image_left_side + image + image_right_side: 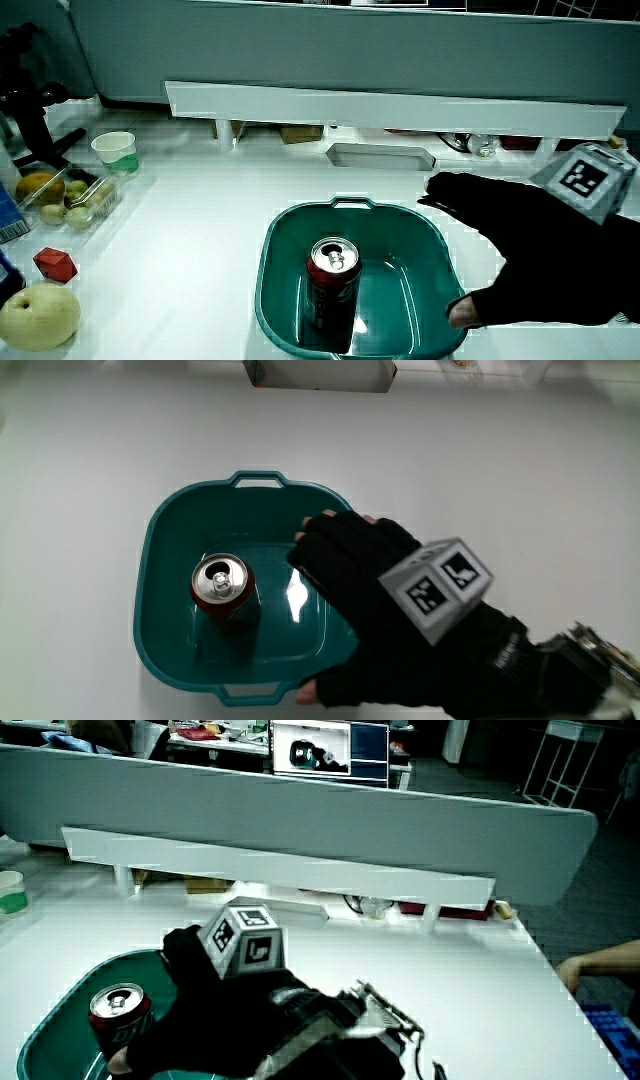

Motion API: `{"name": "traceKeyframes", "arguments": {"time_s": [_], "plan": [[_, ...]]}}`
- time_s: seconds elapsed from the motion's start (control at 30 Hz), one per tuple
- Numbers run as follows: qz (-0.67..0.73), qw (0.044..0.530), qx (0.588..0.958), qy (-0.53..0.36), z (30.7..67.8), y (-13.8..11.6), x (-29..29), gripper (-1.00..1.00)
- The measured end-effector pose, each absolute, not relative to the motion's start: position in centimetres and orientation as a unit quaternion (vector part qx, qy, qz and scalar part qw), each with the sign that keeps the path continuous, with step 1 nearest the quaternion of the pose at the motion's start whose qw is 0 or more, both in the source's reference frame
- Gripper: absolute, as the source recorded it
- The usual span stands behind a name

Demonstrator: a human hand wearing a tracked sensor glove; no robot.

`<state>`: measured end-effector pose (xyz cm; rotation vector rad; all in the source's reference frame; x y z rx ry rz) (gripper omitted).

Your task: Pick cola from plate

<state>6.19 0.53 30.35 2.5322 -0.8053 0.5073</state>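
Observation:
A red cola can (224, 596) with a silver top stands upright in a teal plastic basin (170, 520) that serves as the plate. Both side views show the can (331, 282) (120, 1016) in the basin (285, 230) (60, 1000). The black-gloved hand (385, 615) reaches over the basin's rim beside the can, its fingers spread and holding nothing. A small gap separates the fingertips (312, 540) from the can. The patterned cube (438, 588) sits on the hand's back. The thumb (470, 310) rests near the basin's edge.
A white box (318, 373) lies at the table's edge farther from the person than the basin. In a side view a paper cup (115, 150), a tray of fruit (72, 195), a red block (55, 264) and a pale apple (38, 315) sit beside the basin.

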Motion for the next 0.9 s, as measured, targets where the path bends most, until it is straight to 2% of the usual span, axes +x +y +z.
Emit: {"name": "traceKeyframes", "arguments": {"time_s": [0.07,0.1,0.77,0.9], "plan": [[0.193,0.237,0.909,-0.282,30.1,0.1,5.2,0.0],[0.194,0.217,0.911,-0.29,30.9,-0.1,4.9,0.0],[0.237,0.255,0.895,-0.279,35.7,-2.2,-0.4,0.0],[0.216,0.248,0.904,-0.273,36.2,-2.1,-1.1,0.0]]}}
